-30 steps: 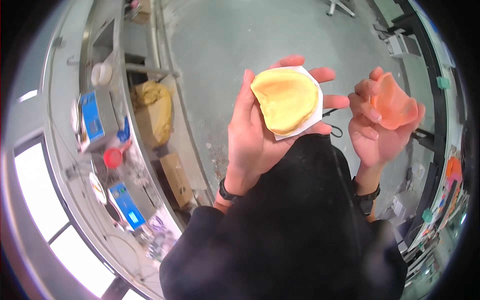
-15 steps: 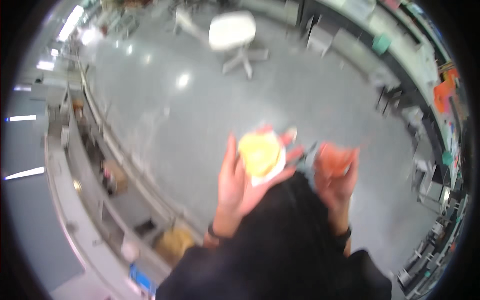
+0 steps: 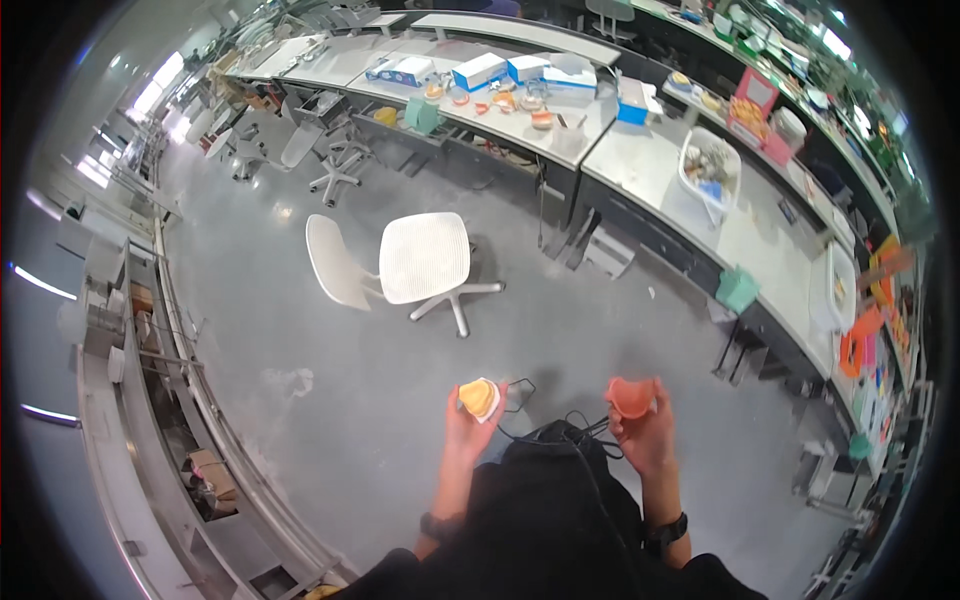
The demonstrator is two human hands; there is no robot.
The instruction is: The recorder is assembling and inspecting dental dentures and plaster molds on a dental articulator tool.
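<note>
My left hand is closed around a small rounded yellow piece with a white base, which looks like a plaster cast. The piece faces up and the fingers wrap its sides. To the right, apart from it, my right hand grips a reddish-orange cup-shaped piece, which looks like a rubber mould. Its thumb and fingers press on the sides of the mould. Both hands are held out in front of my body above the floor. Thin black cables hang between them.
Ahead stands a white swivel chair. Long workbenches curve along the far and right sides, bearing blue-and-white boxes, a white tub and orange pieces. A green bin hangs at the bench edge. A counter runs along the left.
The view has tilted up, bringing the benches and whole chair into sight. My hands now appear lower and farther from the camera. The left fingers, spread before, have closed around the yellow piece.
</note>
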